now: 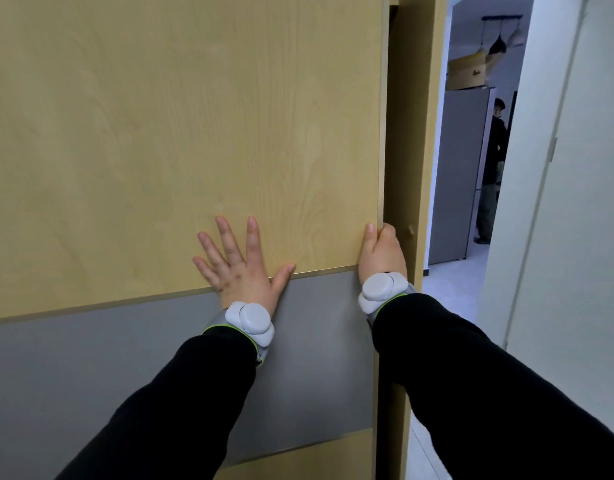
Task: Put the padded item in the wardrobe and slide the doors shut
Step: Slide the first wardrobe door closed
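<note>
The wardrobe's sliding door [181, 133], light wood with a grey band across it, fills most of the view. My left hand [239, 265] lies flat on the door with fingers spread, at the seam between wood and grey band. My right hand [381, 251] is wrapped around the door's right edge, fingers curled behind it. A narrow dark gap [390, 133] shows between that edge and the wardrobe's wooden side panel [420, 133]. The padded item is hidden from view.
To the right, an open doorway leads to a tiled room where a person [492, 168] stands beside a tall grey cabinet [461, 174] topped by a cardboard box [470, 71]. A white wall [575, 202] runs along the right.
</note>
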